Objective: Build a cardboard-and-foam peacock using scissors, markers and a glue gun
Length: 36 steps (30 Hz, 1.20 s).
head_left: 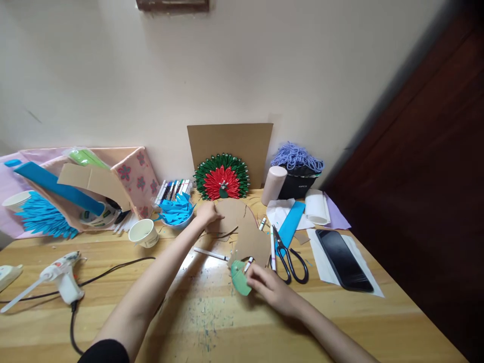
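My right hand (266, 287) pinches a green cut-out piece (239, 278), paper or felt, with a rounded edge, above the front of the work area. My left hand (208, 214) reaches far forward, its fingers closed at the left edge of a rounded brown cardboard piece (230, 214). A second cardboard piece (252, 244) overlaps it nearer to me. White markers lie about, one marker (210, 253) to the left and another marker (273, 247) to the right. Black-handled scissors (289, 257) rest open beside a blue strip (291, 227).
Behind stands a red and green peacock craft (223, 179) against a cardboard sheet (230, 136). At left are a glue gun (64, 275) with its cord, a paper cup (143, 234) and a bowl of blue pieces (177, 210). A phone (344, 259) lies at right.
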Tool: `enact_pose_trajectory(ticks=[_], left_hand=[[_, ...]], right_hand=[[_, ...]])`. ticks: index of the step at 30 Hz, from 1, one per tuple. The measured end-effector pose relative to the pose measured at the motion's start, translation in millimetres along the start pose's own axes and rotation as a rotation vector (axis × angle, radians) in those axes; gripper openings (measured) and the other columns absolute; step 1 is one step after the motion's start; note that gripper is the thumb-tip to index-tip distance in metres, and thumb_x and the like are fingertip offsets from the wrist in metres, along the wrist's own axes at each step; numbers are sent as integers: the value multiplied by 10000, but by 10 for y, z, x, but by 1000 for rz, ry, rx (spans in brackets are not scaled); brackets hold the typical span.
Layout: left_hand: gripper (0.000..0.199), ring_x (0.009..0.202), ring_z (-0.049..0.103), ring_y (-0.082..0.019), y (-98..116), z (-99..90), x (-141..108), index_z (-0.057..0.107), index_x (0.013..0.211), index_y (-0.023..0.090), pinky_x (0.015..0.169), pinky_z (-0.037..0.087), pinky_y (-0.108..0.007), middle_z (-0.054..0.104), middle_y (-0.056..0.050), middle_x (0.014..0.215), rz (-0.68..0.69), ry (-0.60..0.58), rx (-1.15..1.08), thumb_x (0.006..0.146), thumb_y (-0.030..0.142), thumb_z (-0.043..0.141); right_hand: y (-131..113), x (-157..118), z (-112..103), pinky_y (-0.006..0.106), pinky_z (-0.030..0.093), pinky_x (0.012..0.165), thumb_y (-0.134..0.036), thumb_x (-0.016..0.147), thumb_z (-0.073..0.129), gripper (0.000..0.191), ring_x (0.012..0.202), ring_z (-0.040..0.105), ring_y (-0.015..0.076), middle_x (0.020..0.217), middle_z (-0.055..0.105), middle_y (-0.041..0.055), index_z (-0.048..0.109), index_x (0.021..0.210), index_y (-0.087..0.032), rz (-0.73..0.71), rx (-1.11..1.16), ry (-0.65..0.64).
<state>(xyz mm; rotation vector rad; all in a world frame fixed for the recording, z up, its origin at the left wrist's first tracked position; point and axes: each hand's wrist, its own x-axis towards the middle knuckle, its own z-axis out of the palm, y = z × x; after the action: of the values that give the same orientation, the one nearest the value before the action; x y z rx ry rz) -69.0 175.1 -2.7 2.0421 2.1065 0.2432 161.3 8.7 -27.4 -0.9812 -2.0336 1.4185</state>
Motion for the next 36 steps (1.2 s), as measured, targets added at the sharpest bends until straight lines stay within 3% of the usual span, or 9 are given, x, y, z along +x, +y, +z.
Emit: enact_pose_trajectory(ticks=[3, 7, 10, 13, 18, 23, 26, 32, 36], left_hand=[[215, 844, 614, -236, 20, -168, -31, 600, 782, 179, 649, 405, -264, 668, -100, 895, 58, 76, -42, 740, 390, 608], [239, 868, 598, -228, 36, -557, -256, 546, 977, 198, 663, 381, -271, 654, -98, 960, 70, 261, -83, 891, 348, 381], [258, 769, 595, -220, -69, -862, -628, 543, 965, 192, 637, 368, -265, 648, -82, 863, 30, 524, -167, 897, 360, 360], [242, 762, 570, -192, -305, -959, -1132, 542, 925, 195, 666, 381, -253, 633, -44, 865, -10, 620, -365, 875, 385, 400], [279, 744, 553, -190, -668, -364, -1841, 552, 793, 183, 654, 413, -254, 604, -17, 748, -115, 217, -820, 801, 452, 476], [297, 862, 594, -232, -682, 265, -2067, 596, 879, 155, 772, 444, -328, 658, -76, 888, -202, -50, -953, 795, 417, 483], [298, 959, 568, -247, -625, 285, -2066, 605, 1014, 180, 855, 414, -374, 633, -98, 1006, -42, -46, -718, 855, 353, 422], [230, 1012, 485, -245, -580, 222, -1747, 590, 1020, 187, 851, 416, -365, 537, -111, 1059, 195, 205, -261, 864, 225, 426], [217, 946, 496, -244, -612, 286, -1403, 573, 1018, 156, 806, 417, -362, 536, -123, 1027, 122, 196, -56, 863, 233, 444]], right_hand=[[-40, 76, 103, 281, 392, 746, -336, 914, 397, 184, 813, 528, 170, 884, 577, 32, 481, 815, -205, -17, -55, -54], [79, 273, 40, 331, 383, 820, -360, 900, 419, 208, 914, 532, 206, 925, 586, 55, 488, 786, -200, -21, -45, 51], [208, 438, -59, 327, 386, 838, -400, 884, 434, 253, 935, 532, 202, 908, 590, 46, 487, 749, -193, -35, 56, 173], [316, 586, -140, 278, 405, 707, -454, 863, 433, 292, 726, 507, 157, 718, 509, -16, 467, 730, -196, 0, 72, 292], [440, 828, -228, 257, 385, 638, -506, 813, 450, 329, 633, 455, 137, 641, 441, -41, 449, 687, -202, 31, 44, 389], [518, 1065, -267, 265, 395, 643, -470, 790, 474, 294, 650, 498, 146, 667, 523, -19, 492, 702, -190, 70, -41, 416], [484, 1163, -257, 272, 391, 645, -424, 764, 530, 256, 652, 522, 157, 662, 575, -2, 530, 683, -182, 101, -142, 415], [352, 1364, -164, 273, 381, 664, -366, 782, 516, 229, 690, 566, 171, 704, 640, 33, 574, 667, -176, 152, -323, 445], [326, 1514, -106, 264, 368, 630, -342, 798, 505, 222, 684, 575, 178, 710, 651, 44, 584, 667, -181, 211, -429, 482]])
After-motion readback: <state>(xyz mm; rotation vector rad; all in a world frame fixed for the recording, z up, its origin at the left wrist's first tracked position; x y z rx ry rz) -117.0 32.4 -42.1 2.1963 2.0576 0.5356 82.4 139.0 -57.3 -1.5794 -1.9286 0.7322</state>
